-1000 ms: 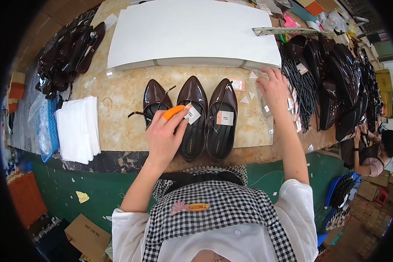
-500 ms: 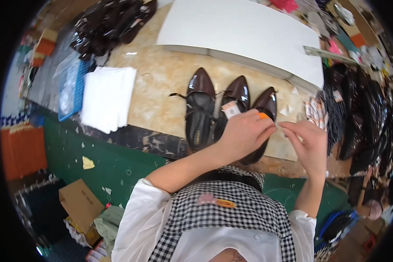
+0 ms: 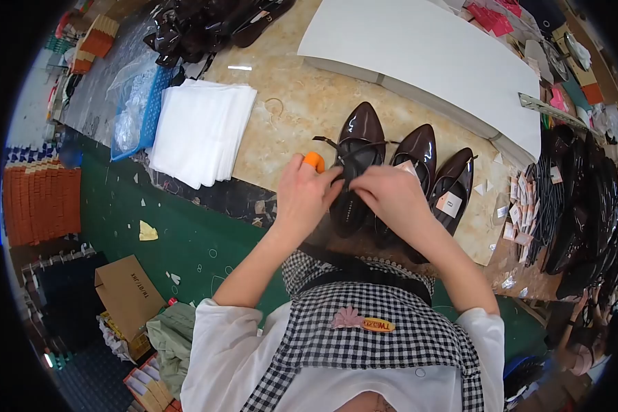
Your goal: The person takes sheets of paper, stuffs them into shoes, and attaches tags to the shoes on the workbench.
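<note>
Three pointed, glossy dark burgundy shoes stand side by side on the worktable: a left shoe (image 3: 362, 123), a middle shoe (image 3: 417, 143) and a right shoe (image 3: 455, 167). Over the left shoe's opening, my left hand (image 3: 302, 194) and my right hand (image 3: 396, 198) meet, fingertips pinched on its thin black strap (image 3: 354, 159). An orange finger cover (image 3: 314, 161) sits on a finger of my left hand. A paper tag (image 3: 449, 204) hangs at the right shoe, and the middle shoe's tag is partly behind my right hand.
White paper sheets (image 3: 202, 130) lie left, beside a blue basket (image 3: 147, 113) holding clear plastic. A long white box (image 3: 419, 58) spans the back. More dark shoes (image 3: 213, 24) are piled at back left. Loose tags (image 3: 520, 206), black straps and shoes lie right.
Both hands have moved left from the right shoe to the left shoe's strap. A tag now shows on the right shoe. The view has shifted somewhat.
</note>
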Motion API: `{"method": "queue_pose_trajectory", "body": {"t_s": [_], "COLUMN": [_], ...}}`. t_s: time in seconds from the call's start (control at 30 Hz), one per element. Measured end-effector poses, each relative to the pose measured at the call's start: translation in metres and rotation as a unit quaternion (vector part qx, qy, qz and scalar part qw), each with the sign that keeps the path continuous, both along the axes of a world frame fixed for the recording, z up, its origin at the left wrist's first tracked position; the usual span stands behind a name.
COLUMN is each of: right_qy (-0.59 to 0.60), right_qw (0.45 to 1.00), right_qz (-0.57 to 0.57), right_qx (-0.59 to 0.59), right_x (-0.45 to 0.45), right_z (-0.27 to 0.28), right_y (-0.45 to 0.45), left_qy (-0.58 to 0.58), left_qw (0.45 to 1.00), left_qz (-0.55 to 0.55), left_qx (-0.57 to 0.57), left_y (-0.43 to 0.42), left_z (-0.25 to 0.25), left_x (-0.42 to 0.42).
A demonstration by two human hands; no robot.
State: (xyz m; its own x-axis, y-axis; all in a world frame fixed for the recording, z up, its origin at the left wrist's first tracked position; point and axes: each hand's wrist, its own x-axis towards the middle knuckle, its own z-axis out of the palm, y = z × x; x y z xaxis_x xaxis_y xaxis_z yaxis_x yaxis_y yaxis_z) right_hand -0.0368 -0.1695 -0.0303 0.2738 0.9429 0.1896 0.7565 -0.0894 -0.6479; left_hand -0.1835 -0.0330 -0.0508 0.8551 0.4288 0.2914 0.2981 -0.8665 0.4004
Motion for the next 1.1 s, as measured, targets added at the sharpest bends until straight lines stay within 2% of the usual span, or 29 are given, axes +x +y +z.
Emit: {"method": "queue_pose_trajectory", "body": {"t_s": [0.07, 0.17, 0.3, 0.4, 0.5, 0.7, 0.97, 1.1], "right_qy": [-0.114, -0.162, -0.150, -0.127, -0.114, -0.136, -0.067, -0.027], "right_qw": [0.991, 0.980, 0.980, 0.989, 0.990, 0.984, 0.994, 0.993], "right_qz": [-0.022, -0.069, -0.083, -0.057, -0.062, -0.100, -0.043, -0.023], "right_qx": [-0.060, -0.088, -0.101, -0.051, -0.051, -0.061, -0.081, -0.110], "right_x": [0.003, 0.012, 0.012, 0.011, 0.013, 0.011, 0.017, 0.019], "right_z": [-0.016, -0.040, -0.038, -0.036, -0.037, -0.041, -0.033, -0.027], "right_y": [0.020, 0.039, 0.043, 0.044, 0.043, 0.044, 0.042, 0.040], "left_qy": [0.007, -0.013, -0.005, 0.000, -0.008, -0.009, -0.003, 0.020], "left_qw": [1.000, 0.998, 0.997, 0.997, 0.996, 0.996, 0.994, 0.998], "left_qz": [0.022, 0.056, 0.074, 0.076, 0.078, 0.081, 0.091, 0.046], "left_qx": [0.009, -0.005, -0.023, -0.029, -0.043, -0.047, -0.059, -0.049], "left_y": [0.006, 0.007, 0.010, 0.011, 0.012, 0.012, 0.012, 0.015], "left_z": [-0.007, -0.016, -0.019, -0.018, -0.019, -0.022, -0.028, -0.019], "left_x": [-0.004, -0.007, -0.006, -0.001, 0.002, 0.000, 0.002, 0.010]}}
